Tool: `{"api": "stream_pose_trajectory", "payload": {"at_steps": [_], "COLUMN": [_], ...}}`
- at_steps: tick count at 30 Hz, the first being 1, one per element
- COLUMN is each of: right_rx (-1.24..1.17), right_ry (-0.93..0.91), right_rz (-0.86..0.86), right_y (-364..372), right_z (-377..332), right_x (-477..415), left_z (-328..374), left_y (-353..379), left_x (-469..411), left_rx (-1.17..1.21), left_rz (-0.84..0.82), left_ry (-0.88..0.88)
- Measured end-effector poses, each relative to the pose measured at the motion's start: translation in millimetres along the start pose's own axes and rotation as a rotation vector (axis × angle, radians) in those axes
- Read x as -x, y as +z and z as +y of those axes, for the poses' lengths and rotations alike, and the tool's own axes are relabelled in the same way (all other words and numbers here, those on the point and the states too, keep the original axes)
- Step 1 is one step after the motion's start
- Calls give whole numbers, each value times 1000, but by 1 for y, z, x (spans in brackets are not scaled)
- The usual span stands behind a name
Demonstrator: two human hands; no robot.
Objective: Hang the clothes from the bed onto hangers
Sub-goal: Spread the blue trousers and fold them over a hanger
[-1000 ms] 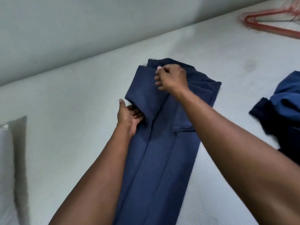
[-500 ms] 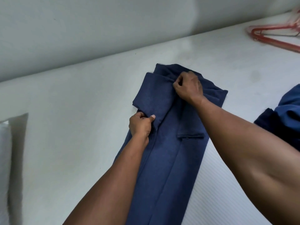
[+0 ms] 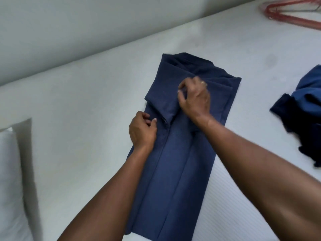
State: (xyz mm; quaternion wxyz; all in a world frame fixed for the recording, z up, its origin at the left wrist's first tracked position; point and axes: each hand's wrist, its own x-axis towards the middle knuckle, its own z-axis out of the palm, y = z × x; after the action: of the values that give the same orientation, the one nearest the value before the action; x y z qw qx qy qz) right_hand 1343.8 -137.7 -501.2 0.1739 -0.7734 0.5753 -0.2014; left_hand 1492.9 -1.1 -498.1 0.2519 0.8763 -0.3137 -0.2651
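Navy blue trousers lie lengthwise on the white bed, their far end folded back over itself. My left hand pinches the left edge of the trousers just below the folded flap. My right hand, slightly blurred, grips the cloth at the middle of the folded part. Red hangers lie at the far right corner of the bed, well away from both hands.
A heap of blue and dark clothes lies on the bed at the right edge. A white pillow sits at the left. A pale wall runs along the bed's far side.
My left hand went from lying flat under the fold to pinching the trousers' left edge. My right hand slid down from the top of the fold to its middle.
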Motion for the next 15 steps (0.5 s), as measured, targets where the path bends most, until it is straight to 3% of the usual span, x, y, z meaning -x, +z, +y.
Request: {"api": "stream_pose_trajectory", "payload": {"at_steps": [2,5,10,15], "right_rx": [-21,-44,-75,-45], "right_ry": [-53,-2,307,832], "right_rz": [-175,-297,-61,-16], "right_y": [11,19,-2,-14], "right_z": [-13,-31,-34,-30], "right_x": [54,145,257,350], "left_z": [-29,-78,-131,-160], "left_y": [-13,-34,-71,-100], "left_x": [14,40,81,109], "left_rx": [-161,-219,-164,-218], "left_rz": [41,-80,-272,-421], "left_ry": [125,20,-14,-42]}}
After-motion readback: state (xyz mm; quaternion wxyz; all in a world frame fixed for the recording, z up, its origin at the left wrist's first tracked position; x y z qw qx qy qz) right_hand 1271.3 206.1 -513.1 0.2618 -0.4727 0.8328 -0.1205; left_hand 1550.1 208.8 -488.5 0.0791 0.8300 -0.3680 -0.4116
